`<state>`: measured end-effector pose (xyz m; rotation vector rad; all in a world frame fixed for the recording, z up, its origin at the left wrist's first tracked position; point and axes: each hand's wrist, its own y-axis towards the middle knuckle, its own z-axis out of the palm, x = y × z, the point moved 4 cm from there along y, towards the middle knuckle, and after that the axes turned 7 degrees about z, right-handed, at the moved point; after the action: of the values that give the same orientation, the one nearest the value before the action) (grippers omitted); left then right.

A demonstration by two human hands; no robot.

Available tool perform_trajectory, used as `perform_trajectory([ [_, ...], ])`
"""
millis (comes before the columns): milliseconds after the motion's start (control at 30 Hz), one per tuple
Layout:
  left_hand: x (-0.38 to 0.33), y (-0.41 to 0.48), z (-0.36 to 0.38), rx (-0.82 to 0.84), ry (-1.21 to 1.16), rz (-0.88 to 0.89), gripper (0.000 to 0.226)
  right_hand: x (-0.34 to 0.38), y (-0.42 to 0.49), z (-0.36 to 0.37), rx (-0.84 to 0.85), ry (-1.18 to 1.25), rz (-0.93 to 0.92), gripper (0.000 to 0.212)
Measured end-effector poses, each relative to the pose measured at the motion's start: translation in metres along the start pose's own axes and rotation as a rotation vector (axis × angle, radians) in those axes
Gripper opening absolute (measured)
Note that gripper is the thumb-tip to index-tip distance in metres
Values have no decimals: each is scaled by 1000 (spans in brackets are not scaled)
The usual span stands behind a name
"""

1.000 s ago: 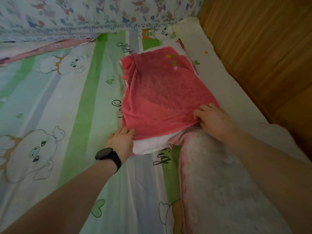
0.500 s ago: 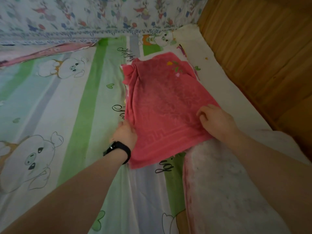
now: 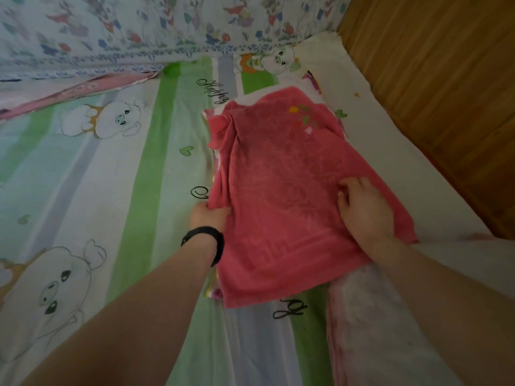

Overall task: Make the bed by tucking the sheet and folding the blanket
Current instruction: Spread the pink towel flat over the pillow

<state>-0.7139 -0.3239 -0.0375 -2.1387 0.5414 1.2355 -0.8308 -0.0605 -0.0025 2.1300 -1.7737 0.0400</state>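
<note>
While the pink blanket (image 3: 292,190) lies folded on the sheet (image 3: 111,176) toward the far right of the bed (image 3: 395,146), my left hand (image 3: 209,217) has its fingers curled round the blanket's left edge. My right hand (image 3: 365,210) rests flat on top, fingers loose, gripping nothing. The sheet looks smooth, but I can't see its edges. I judge the fold nearly finished, with the fuzzy cover (image 3: 376,330) at near right left to do.

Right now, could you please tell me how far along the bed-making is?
Done: the sheet lies fairly flat. In hand: the left hand grips the edge of the pink cloth while the right hand presses flat on it. Left: the pale blanket by the right arm looks unfolded, and the sheet's far-left edge shows pink underneath, seemingly untucked.
</note>
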Motion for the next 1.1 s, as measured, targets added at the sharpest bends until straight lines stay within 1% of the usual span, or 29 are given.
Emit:
perform_trajectory([
  [33, 1, 1, -6, -44, 38, 14, 21, 4, -1, 3, -19, -48, -43, 25],
  [67, 5, 2, -12, -91, 80, 10, 20, 6, -2, 6, -32, -90, -71, 24],
  [100, 9, 4, -19, -134, 134, -8, 23, 8, -2, 7, -46, -119, -86, 22],
  [167, 14, 11, -28, -219, 348, -35, 38, 11, 0, 9, -55, -153, -92, 21],
  [233, 9, 16, -25, -262, 517, 18, 51, 13, 1, 11, -53, -177, -106, 22],
  [267, 0, 15, -21, -276, 544, 96, 54, 15, 2, 11, -53, -179, -119, 22],
  [300, -10, 17, -13, -276, 558, 215, 56, 17, 4, 11, -60, -168, -124, 21],
  [367, -34, 13, 13, -193, 637, 540, 54, 18, 9, 10, -50, -88, -96, 20],
  [400, -44, 10, 32, -107, 684, 711, 50, 18, 13, 9, -40, -16, -44, 22],
  [433, -54, 5, 51, -19, 712, 867, 44, 15, 20, 10, -45, 79, 46, 26],
  [500, -75, -3, 90, 149, 700, 1085, 34, 3, 35, 12, -44, 305, 326, 38],
  [567, -97, -5, 126, 267, 660, 1187, 30, -11, 51, 22, 32, 566, 576, 45],
  [600, -110, -5, 143, 305, 655, 1211, 30, -18, 58, 28, 82, 675, 647, 43],
  [633, -122, -3, 159, 333, 659, 1230, 30, -23, 63, 31, 125, 734, 674, 37],
  [700, -146, 3, 188, 368, 664, 1258, 32, -26, 66, 29, 169, 788, 654, 19],
  [733, -156, 7, 201, 375, 646, 1262, 33, -26, 62, 27, 165, 813, 630, 10],
  [767, -165, 10, 211, 373, 617, 1250, 34, -26, 57, 26, 147, 813, 594, 5],
  [800, -173, 15, 220, 370, 592, 1207, 35, -26, 50, 26, 115, 797, 549, 9],
  [833, -181, 19, 227, 357, 586, 1136, 35, -25, 43, 29, 101, 767, 505, 14],
  [900, -192, 30, 237, 289, 633, 925, 34, -25, 31, 39, 118, 720, 455, 19],
  [933, -194, 36, 239, 247, 665, 812, 39, -24, 26, 42, 134, 708, 448, 21],
  [1000, -193, 46, 244, 207, 731, 613, 62, -28, 25, 48, 137, 695, 451, 26],
  [1033, -190, 49, 244, 207, 771, 541, 72, -28, 25, 46, 116, 683, 449, 25],
  [1067, -187, 53, 246, 217, 815, 497, 76, -28, 25, 43, 82, 672, 446, 25],
  [1100, -184, 56, 245, 230, 857, 473, 73, -28, 25, 41, 46, 667, 444, 26],
])
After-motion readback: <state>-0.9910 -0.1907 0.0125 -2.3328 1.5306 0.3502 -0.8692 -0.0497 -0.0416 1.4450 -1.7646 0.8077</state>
